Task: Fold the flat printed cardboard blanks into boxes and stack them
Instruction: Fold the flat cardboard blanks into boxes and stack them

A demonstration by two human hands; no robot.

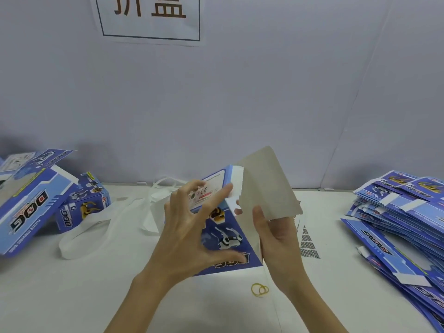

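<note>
Two hands share one half-formed box [225, 227] at the centre of the table [120, 284]. The left hand [192, 227] spreads its fingers over the printed face; the right hand [274, 239] pinches the grey flap [266, 186], which rises toward one o'clock. The box's long axis seems to run from six to twelve, though the hands hide much of it. Flat blanks [396, 217] lie at three o'clock, nearer the right hand; folded boxes [48, 200] sit at nine.
</note>
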